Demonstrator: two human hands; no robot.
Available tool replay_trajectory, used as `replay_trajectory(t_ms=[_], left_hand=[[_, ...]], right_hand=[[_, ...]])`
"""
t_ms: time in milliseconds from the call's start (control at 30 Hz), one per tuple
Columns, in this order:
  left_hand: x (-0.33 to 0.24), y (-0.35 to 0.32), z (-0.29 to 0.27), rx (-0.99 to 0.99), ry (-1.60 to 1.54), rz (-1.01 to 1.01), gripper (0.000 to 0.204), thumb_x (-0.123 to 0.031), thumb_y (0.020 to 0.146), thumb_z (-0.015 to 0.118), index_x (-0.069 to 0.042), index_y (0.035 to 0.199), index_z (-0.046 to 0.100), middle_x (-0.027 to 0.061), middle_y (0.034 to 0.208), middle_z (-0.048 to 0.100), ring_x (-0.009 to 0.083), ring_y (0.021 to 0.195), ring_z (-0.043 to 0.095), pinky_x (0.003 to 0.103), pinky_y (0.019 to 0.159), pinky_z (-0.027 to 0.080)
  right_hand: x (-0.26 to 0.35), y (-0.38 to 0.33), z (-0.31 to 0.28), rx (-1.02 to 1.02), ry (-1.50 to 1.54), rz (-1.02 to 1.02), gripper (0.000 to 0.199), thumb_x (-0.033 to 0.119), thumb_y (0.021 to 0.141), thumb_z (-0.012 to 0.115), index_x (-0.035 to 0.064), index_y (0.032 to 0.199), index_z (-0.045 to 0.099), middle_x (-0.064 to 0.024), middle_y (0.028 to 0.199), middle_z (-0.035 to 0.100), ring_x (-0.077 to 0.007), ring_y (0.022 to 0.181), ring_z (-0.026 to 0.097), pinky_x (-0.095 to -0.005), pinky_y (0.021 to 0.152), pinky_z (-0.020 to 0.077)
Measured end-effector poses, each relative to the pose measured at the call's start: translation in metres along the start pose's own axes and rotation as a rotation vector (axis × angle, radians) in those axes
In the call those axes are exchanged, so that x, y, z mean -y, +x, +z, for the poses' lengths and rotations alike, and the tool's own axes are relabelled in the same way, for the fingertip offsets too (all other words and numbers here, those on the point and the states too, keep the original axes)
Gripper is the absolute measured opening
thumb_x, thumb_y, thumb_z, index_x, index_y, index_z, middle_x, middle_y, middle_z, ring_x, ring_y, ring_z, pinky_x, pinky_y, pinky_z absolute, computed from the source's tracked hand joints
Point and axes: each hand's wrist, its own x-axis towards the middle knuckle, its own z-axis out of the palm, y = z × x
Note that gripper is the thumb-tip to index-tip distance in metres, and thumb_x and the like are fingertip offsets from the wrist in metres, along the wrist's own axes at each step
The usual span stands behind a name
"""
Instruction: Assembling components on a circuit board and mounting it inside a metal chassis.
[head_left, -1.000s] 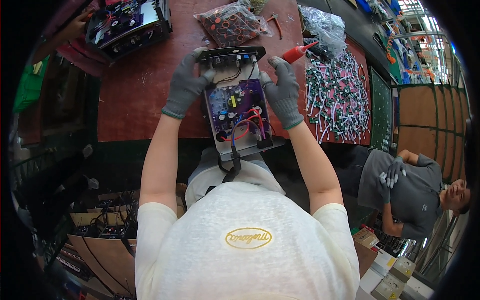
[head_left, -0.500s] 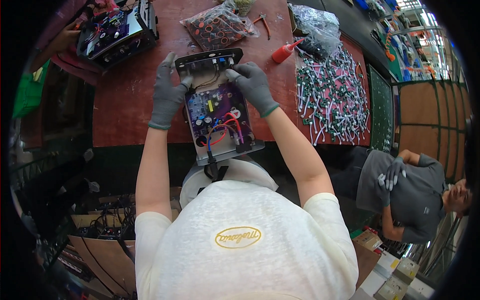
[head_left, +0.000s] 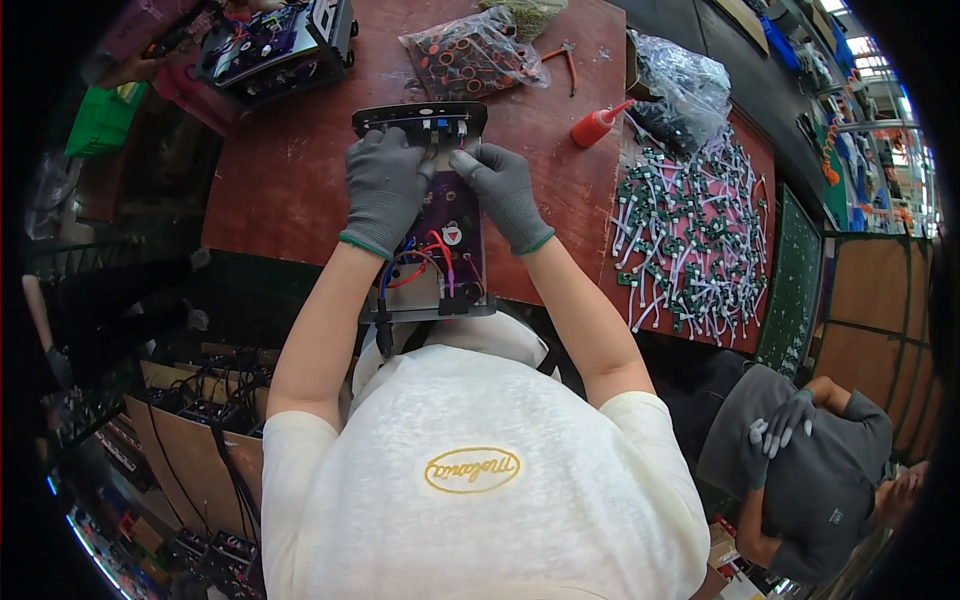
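An open metal chassis [head_left: 425,302] lies in front of me at the table's edge, its black end panel [head_left: 420,115] standing up at the far side. Inside is a purple circuit board [head_left: 463,212] with red and blue wires [head_left: 440,250] at its near end. My left hand [head_left: 388,185], in a grey glove, lies over the chassis's left part with its fingers curled behind the panel; what they grip is hidden. At the right wall, my right hand [head_left: 500,190], gloved too, has its fingers bent and its thumb beside thin wires under a white connector [head_left: 462,129].
Red glue bottle [head_left: 597,126], pliers [head_left: 566,68] and a bag of black-and-orange parts [head_left: 470,55] lie beyond. White-cabled small boards [head_left: 690,230] cover the table's right. Another open chassis [head_left: 275,50] stands far left by a co-worker. Another person [head_left: 800,450] stands at right.
My left hand has moved right, off the panel's left end and over the chassis, its fingers curling in. The right hand stays near the connector. The view has shifted slightly.
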Motion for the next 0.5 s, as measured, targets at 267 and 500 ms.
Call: replay_trajectory(t_ms=[267, 500], left_hand=[[-0.002, 0.003, 0.002, -0.001, -0.051, 0.016, 0.020, -0.027, 0.075, 0.069, -0.007, 0.076, 0.067, 0.0070, 0.081, 0.056, 0.0259, 0.084, 0.052, 0.040, 0.070, 0.041], [-0.009, 0.000, 0.001, -0.027, -0.103, 0.080, 0.017, -0.024, 0.074, 0.069, -0.008, 0.075, 0.064, 0.0067, 0.082, 0.055, 0.0271, 0.083, 0.052, 0.040, 0.069, 0.039]], right_hand=[[0.004, -0.005, 0.001, -0.056, -0.195, -0.162, 0.025, 0.023, 0.084, 0.066, -0.0009, 0.075, 0.064, -0.0075, 0.064, 0.061, -0.0108, 0.059, 0.054, -0.0278, 0.057, 0.0435], [0.003, -0.009, -0.009, -0.086, -0.237, -0.137, 0.026, 0.024, 0.085, 0.066, -0.0011, 0.077, 0.064, -0.0108, 0.065, 0.059, -0.0141, 0.062, 0.055, -0.0306, 0.060, 0.0444]])
